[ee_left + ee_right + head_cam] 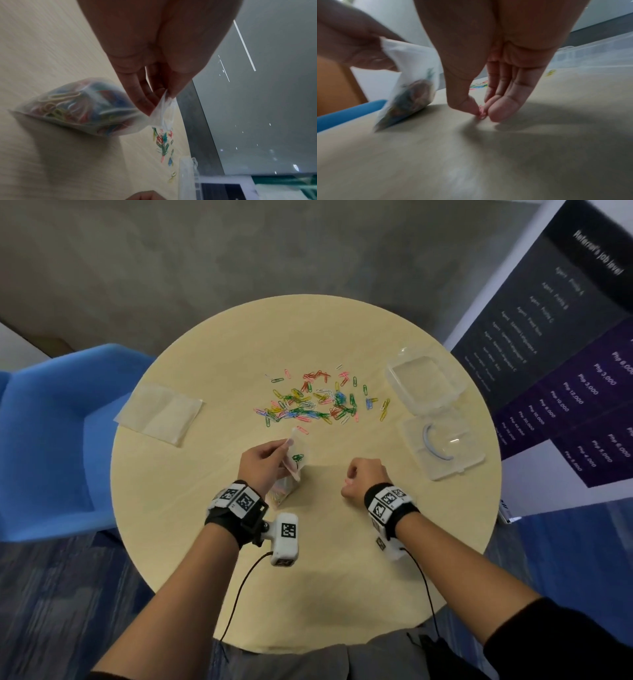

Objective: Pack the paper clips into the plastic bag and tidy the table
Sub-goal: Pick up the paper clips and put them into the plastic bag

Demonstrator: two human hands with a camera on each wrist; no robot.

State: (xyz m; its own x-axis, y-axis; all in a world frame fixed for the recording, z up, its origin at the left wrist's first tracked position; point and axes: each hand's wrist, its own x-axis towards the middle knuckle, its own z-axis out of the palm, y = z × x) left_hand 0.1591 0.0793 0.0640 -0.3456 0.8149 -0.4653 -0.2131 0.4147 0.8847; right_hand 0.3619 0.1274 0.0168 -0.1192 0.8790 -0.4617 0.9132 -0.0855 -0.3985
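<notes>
Pink paper clip [481, 113] pinched at the table [205, 542] surface between thumb and fingertips of the right hand [363, 479], while the left hand [262, 462] grips the mouth of the plastic bag [294, 460], its clip-filled bottom resting on the table. It looks like mid-packing, with a big scatter of paper clips [308, 402] still lying loose beyond the hands. Next comes lifting that clip across and dropping it through the bag's opening, which needs holding wide.
</notes>
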